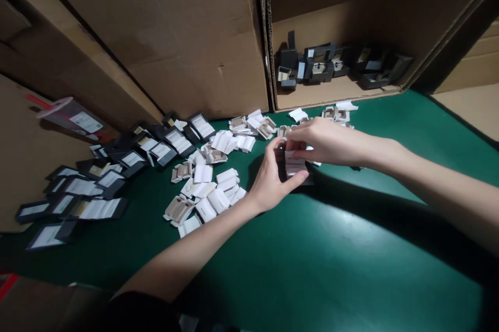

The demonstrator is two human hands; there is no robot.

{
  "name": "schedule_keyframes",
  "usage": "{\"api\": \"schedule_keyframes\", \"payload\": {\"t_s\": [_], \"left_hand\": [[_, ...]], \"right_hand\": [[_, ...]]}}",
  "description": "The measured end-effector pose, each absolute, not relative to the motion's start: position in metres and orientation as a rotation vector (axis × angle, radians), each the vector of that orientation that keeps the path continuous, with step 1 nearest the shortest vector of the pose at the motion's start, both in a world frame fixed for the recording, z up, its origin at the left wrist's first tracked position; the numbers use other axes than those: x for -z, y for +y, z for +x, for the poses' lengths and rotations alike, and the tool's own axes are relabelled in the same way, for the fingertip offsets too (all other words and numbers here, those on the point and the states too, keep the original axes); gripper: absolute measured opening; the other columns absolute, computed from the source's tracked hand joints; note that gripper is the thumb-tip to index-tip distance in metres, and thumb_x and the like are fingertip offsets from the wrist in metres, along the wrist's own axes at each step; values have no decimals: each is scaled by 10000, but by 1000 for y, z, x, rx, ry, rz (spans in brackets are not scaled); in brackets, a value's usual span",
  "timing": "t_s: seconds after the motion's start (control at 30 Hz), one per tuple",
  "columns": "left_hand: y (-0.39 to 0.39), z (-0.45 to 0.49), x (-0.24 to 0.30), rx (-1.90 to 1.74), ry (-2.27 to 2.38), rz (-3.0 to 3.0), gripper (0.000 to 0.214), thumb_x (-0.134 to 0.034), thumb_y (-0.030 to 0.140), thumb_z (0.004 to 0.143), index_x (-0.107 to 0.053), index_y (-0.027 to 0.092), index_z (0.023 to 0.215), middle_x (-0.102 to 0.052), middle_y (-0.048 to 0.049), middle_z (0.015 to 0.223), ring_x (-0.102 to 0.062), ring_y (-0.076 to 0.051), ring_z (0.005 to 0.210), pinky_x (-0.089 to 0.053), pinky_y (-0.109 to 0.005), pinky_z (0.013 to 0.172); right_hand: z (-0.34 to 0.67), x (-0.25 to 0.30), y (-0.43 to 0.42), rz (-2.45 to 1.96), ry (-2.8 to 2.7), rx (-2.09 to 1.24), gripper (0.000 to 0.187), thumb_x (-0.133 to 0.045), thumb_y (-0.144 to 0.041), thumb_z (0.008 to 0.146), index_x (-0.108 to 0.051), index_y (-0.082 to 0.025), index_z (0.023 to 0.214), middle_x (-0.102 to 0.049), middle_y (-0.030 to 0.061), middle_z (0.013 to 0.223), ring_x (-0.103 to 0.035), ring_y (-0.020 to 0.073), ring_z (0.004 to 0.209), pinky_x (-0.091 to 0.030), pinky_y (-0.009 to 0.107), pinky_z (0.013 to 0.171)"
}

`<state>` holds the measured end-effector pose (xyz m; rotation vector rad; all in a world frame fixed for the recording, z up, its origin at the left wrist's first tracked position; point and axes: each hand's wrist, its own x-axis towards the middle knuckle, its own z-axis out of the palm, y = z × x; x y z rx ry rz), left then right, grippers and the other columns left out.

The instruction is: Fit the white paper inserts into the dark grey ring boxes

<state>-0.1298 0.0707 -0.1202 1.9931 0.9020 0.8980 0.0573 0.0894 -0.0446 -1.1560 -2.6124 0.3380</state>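
Note:
A small dark box (pixel 307 180) stands on the green table in front of me with a folded white card insert (pixel 295 164) in its opening. My left hand (pixel 271 178) is closed around the box's left side, its thumb along the near edge and its fingers at the far side. From above right, my right hand (pixel 322 141) pinches the upper part of the insert between thumb and bent fingers. My hands cover much of the box, so how deep the insert sits cannot be made out.
Loose white card inserts (pixel 218 199) lie left of my hands, and several more (pixel 298 115) lie beyond them. Black boxes with white inserts (pixel 101 209) are heaped at the left. Open black boxes (pixel 319 68) stand inside a large carton (pixel 331 101). A plastic cup (pixel 74 114) lies tilted at far left.

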Motion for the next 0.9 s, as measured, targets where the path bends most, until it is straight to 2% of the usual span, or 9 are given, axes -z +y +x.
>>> {"api": "schedule_keyframes", "payload": {"t_s": [0.23, 0.57, 0.9], "left_hand": [[69, -130, 118, -848, 965, 1984, 795, -642, 491, 816, -183, 221, 1406, -350, -150, 1438, -400, -320, 1296, -377, -520, 1061], [71, -130, 123, -881, 922, 1992, 777, -655, 477, 814, -208, 229, 1399, -355, -151, 1435, -388, -327, 1313, -359, -530, 1081], [71, -130, 121, -884, 896, 2016, 726, -647, 455, 828, -235, 231, 1382, -374, -138, 1426, -416, -304, 1294, -376, -504, 1076]], "right_hand": [[58, 52, 92, -1063, -2604, -287, 149, -549, -214, 867, -673, -135, 892, -588, 84, 887, -539, 146, 725, -352, 257, 606], [65, 63, 104, -933, -2604, -354, 195, -518, -272, 901, -660, -141, 926, -583, 72, 875, -524, 140, 711, -361, 256, 618], [66, 61, 106, -898, -2647, -344, 187, -488, -209, 884, -662, -143, 866, -558, 66, 866, -507, 125, 704, -361, 241, 618]]}}
